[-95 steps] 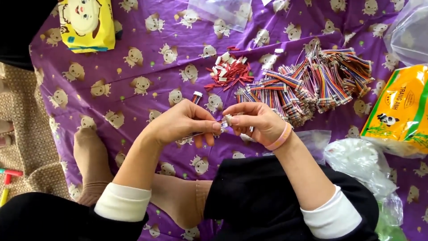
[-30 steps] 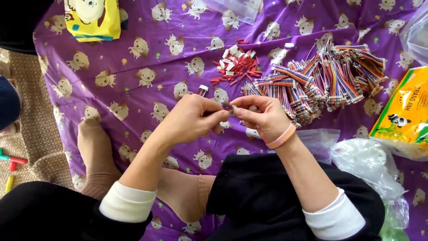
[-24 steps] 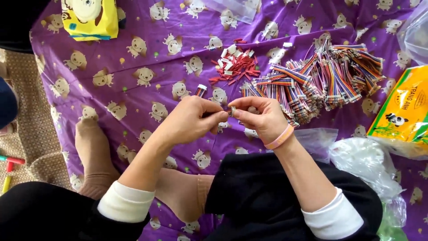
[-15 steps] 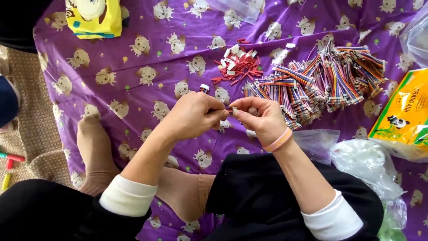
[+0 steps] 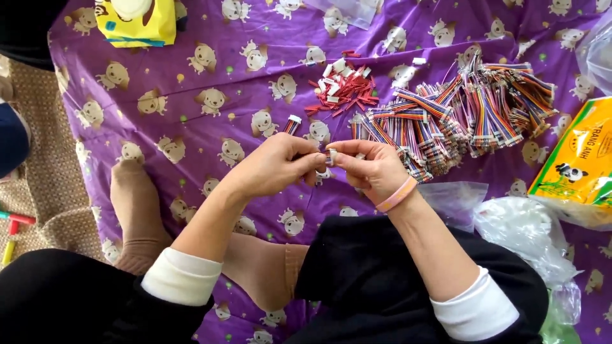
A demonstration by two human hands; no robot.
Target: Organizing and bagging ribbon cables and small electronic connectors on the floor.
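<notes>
My left hand and my right hand meet above the purple patterned cloth, fingertips pinched together on a small white connector piece. A thin dark wire hangs from it below my left fingers. My right wrist wears a pink band. Just beyond my right hand lies a big heap of multicoloured ribbon wires with white plugs. A small pile of red and white connector housings lies farther out. One loose wire piece rests on the cloth near my left hand.
A yellow box sits at the far left, a yellow-orange package at the right edge, clear plastic bags by my right knee. My crossed legs and sock-clad feet fill the foreground. Coloured markers lie on the woven mat at left.
Both hands stayed together working the small connector; my left fingers shifted their pinch slightly rightward onto it. The piles have not moved.
</notes>
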